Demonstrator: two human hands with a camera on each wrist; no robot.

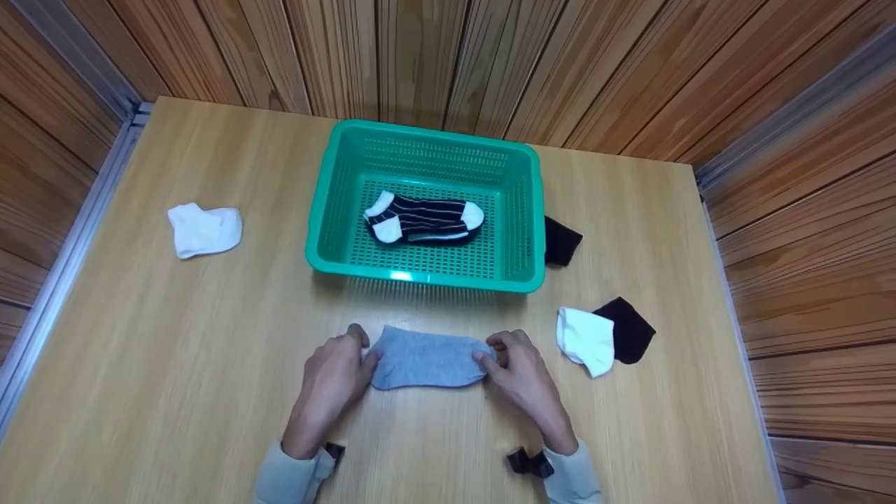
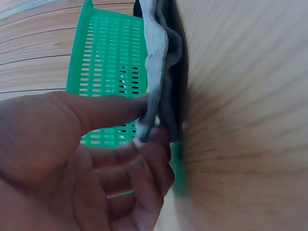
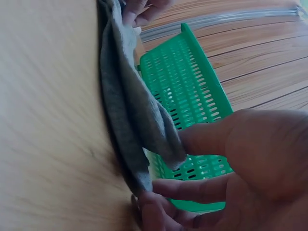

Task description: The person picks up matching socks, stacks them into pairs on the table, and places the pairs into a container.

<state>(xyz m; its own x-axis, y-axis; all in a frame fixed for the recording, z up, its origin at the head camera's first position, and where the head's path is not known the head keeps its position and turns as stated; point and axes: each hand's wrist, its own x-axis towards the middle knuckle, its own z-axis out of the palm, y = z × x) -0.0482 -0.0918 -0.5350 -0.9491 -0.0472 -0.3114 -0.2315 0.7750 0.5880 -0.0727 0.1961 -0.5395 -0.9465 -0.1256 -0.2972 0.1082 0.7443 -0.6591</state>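
Observation:
Grey socks point(image 1: 428, 358) lie flat in front of the person, spanned between both hands. At the left end, the left hand point(image 1: 332, 371) pinches the grey fabric between thumb and fingers. The right hand point(image 1: 521, 374) grips the other end, its thumb on top. From the right wrist view, the grey fabric point(image 3: 126, 82) shows as two layers, parted near the right fingertips, close over the table. Beyond the hands stands a green basket point(image 1: 427, 278) holding black-and-white striped socks point(image 1: 430, 215).
A white sock point(image 1: 205, 229) lies at the far left of the wooden table point(image 1: 175, 364). On the right, another white sock point(image 1: 586, 341) overlaps a black sock point(image 1: 630, 332). A dark piece of fabric point(image 1: 562, 241) is partly hidden by the basket. Wood-panelled walls point(image 1: 420, 56) enclose the table.

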